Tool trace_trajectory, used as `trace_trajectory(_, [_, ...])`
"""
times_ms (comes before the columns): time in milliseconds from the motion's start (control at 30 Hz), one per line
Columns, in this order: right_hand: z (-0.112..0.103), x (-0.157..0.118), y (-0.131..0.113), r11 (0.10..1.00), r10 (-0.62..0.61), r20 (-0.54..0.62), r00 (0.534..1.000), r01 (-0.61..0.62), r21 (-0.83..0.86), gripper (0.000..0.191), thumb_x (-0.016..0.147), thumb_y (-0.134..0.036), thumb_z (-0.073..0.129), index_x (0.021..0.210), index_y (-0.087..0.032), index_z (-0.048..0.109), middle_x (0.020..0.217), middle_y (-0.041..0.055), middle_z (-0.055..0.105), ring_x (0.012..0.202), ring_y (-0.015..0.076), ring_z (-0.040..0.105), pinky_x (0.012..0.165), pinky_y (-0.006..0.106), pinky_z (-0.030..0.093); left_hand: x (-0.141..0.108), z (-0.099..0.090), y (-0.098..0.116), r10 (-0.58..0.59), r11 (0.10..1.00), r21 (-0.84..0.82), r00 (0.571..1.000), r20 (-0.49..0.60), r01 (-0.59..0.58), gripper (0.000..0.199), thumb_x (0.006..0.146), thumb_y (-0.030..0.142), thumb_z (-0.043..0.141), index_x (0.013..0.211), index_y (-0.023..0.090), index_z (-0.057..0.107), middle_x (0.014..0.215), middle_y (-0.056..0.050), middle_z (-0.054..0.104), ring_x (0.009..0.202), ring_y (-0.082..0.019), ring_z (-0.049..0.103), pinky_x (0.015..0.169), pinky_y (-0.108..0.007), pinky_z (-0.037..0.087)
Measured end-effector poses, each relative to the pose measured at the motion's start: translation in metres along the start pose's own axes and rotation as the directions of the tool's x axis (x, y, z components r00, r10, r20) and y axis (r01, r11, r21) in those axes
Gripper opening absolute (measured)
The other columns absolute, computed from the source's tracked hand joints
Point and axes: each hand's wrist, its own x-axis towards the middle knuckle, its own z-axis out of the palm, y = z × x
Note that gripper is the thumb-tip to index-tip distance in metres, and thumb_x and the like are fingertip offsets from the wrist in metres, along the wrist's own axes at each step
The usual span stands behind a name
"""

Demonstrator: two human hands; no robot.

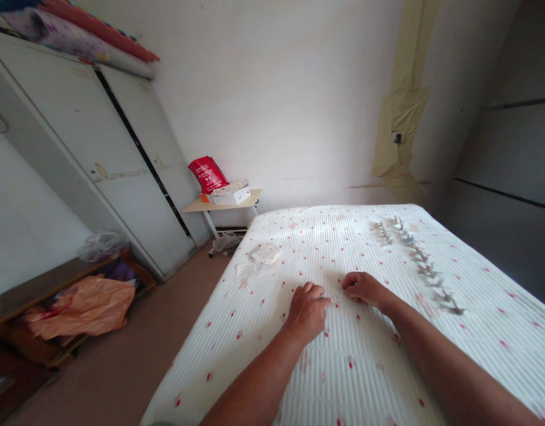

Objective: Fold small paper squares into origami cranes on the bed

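Both hands are over the middle of a white ribbed bed cover [352, 367] dotted with red. My left hand [308, 312] is closed, with thumb and fingers pinched on a small, pale, see-through item [332, 300] too small to name. To its right, my right hand [364, 288] has its fingers curled together close to the cover; whatever they hold, if anything, is hidden. A short gap separates the hands. On the right of the bed lies a long row of small greyish pieces [427, 269], with a shorter row [382, 232] beside its far end.
White papers or packets [265, 254] lie at the bed's left side. Beyond the bed, a small table [201, 206] carries a red bag [209, 174] and a white box [236, 194]. A tall cabinet [77, 130] and a low bench with an orange plastic bag [90, 305] stand left.
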Motion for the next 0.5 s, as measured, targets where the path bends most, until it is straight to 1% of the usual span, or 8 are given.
trace_trajectory(33, [0.001, 0.0, 0.0, 0.999, -0.021, -0.008, 1.0, 0.021, -0.027, 0.011, 0.063, -0.013, 0.049, 0.069, -0.016, 0.058, 0.045, -0.0061, 0.047, 0.043, 0.0074, 0.044, 0.045, 0.019, 0.033, 0.0, 0.0, 0.0, 0.004, 1.0, -0.003, 1.0, -0.001, -0.004, 0.025, 0.074, 0.009, 0.052, 0.087, 0.024, 0.066, 0.089, -0.004, 0.058, 0.089, -0.019, 0.044, 0.075, -0.033, 0.036])
trace_trajectory(100, [0.006, 0.0, -0.002, 0.986, -0.089, -0.043, 0.995, 0.082, -0.143, 0.004, 0.063, -0.018, 0.054, 0.065, -0.016, 0.057, 0.051, -0.0039, 0.051, 0.049, 0.0084, 0.047, 0.047, 0.019, 0.033, 0.0, -0.001, 0.0, 0.009, 1.0, -0.008, 1.0, -0.003, -0.009, 0.024, 0.075, 0.009, 0.052, 0.088, 0.024, 0.066, 0.089, -0.004, 0.058, 0.089, -0.018, 0.045, 0.075, -0.033, 0.036])
trace_trajectory(167, [0.013, -0.001, -0.004, 0.947, -0.16, -0.09, 0.983, 0.127, -0.295, 0.008, 0.062, -0.024, 0.06, 0.062, -0.016, 0.057, 0.06, -0.001, 0.057, 0.057, 0.0106, 0.052, 0.052, 0.02, 0.034, 0.0, -0.002, 0.0, 0.012, 1.0, -0.01, 1.0, 0.0, -0.012, 0.023, 0.076, 0.01, 0.051, 0.088, 0.023, 0.066, 0.088, -0.004, 0.058, 0.088, -0.018, 0.045, 0.074, -0.033, 0.036])
trace_trajectory(200, [0.017, -0.001, -0.005, 0.925, -0.171, -0.121, 0.978, 0.117, -0.362, 0.009, 0.061, -0.026, 0.061, 0.063, -0.017, 0.058, 0.064, 0.0001, 0.058, 0.061, 0.0118, 0.053, 0.053, 0.021, 0.034, 0.0, -0.003, 0.001, 0.014, 1.0, -0.009, 1.0, 0.003, -0.014, 0.023, 0.076, 0.01, 0.05, 0.088, 0.023, 0.066, 0.087, -0.005, 0.059, 0.088, -0.019, 0.045, 0.073, -0.032, 0.036])
trace_trajectory(267, [0.023, -0.002, -0.007, 0.888, -0.16, -0.197, 0.967, 0.054, -0.457, 0.013, 0.061, -0.028, 0.063, 0.068, -0.018, 0.06, 0.074, 0.0025, 0.06, 0.065, 0.0135, 0.055, 0.055, 0.022, 0.034, 0.001, -0.003, 0.001, 0.017, 1.0, 0.0, 1.0, 0.009, -0.017, 0.022, 0.077, 0.011, 0.049, 0.087, 0.022, 0.066, 0.087, -0.005, 0.058, 0.088, -0.019, 0.045, 0.073, -0.032, 0.036])
trace_trajectory(300, [0.025, -0.001, -0.007, 0.878, -0.144, -0.204, 0.968, 0.03, -0.477, 0.013, 0.061, -0.027, 0.063, 0.069, -0.018, 0.061, 0.077, 0.0031, 0.06, 0.067, 0.014, 0.055, 0.055, 0.022, 0.034, 0.001, -0.003, 0.001, 0.018, 1.0, 0.006, 1.0, 0.009, -0.018, 0.022, 0.077, 0.011, 0.049, 0.087, 0.022, 0.066, 0.086, -0.005, 0.058, 0.088, -0.019, 0.045, 0.073, -0.032, 0.036])
trace_trajectory(367, [0.025, 0.0, -0.007, 0.881, -0.122, -0.186, 0.975, 0.02, -0.474, 0.012, 0.06, -0.022, 0.063, 0.071, -0.018, 0.061, 0.078, 0.0026, 0.061, 0.068, 0.0139, 0.056, 0.056, 0.021, 0.034, 0.001, -0.003, 0.002, 0.017, 1.0, 0.019, 1.0, 0.004, -0.017, 0.022, 0.078, 0.012, 0.049, 0.088, 0.022, 0.066, 0.086, -0.005, 0.058, 0.088, -0.019, 0.045, 0.073, -0.033, 0.036])
trace_trajectory(500, [0.016, 0.006, -0.002, 0.929, -0.116, -0.099, 0.988, 0.073, -0.364, 0.013, 0.059, -0.01, 0.056, 0.069, -0.017, 0.062, 0.071, 0.0006, 0.063, 0.066, 0.012, 0.056, 0.056, 0.019, 0.036, 0.0, -0.004, 0.002, 0.036, 0.999, 0.036, 0.999, 0.001, -0.036, 0.019, 0.078, 0.013, 0.05, 0.084, 0.022, 0.066, 0.091, -0.005, 0.059, 0.09, -0.02, 0.044, 0.074, -0.033, 0.036])
